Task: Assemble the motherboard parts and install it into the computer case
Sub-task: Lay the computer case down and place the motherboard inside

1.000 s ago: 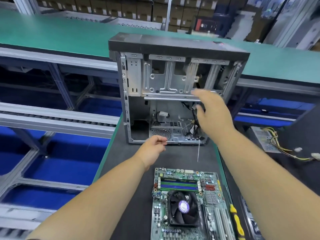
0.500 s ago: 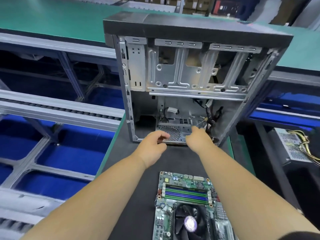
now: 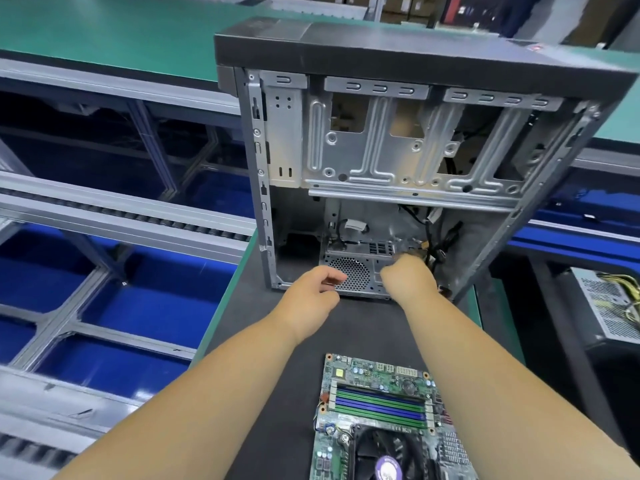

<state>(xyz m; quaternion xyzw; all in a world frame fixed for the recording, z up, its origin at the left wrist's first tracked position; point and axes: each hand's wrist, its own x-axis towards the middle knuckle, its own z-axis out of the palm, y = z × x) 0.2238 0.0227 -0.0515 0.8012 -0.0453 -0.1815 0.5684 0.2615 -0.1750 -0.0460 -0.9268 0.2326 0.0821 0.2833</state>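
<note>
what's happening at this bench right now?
A person is working on an open computer case that stands on the dark mat. Both hands reach its lower opening: the left hand at the front edge, the right hand by the loose cables. The motherboard, fan and memory fitted, lies on the mat, not yet installed.

The right hand (image 3: 408, 277) goes into the lower opening of the computer case (image 3: 398, 140), so its fingertips are buried behind the knuckles, and I honestly can't tell if it's got hold of anything in there. The cables (image 3: 441, 244) at the case's lower right are a dark blurry tangle, no telling which is which. The motherboard (image 3: 377, 407) is chopped off by the bottom edge, with the fan (image 3: 386, 455) only partly in frame. The power supply (image 3: 609, 306) runs off the right edge. The boxes (image 3: 405, 8) along the top are too blurred to read.
</note>
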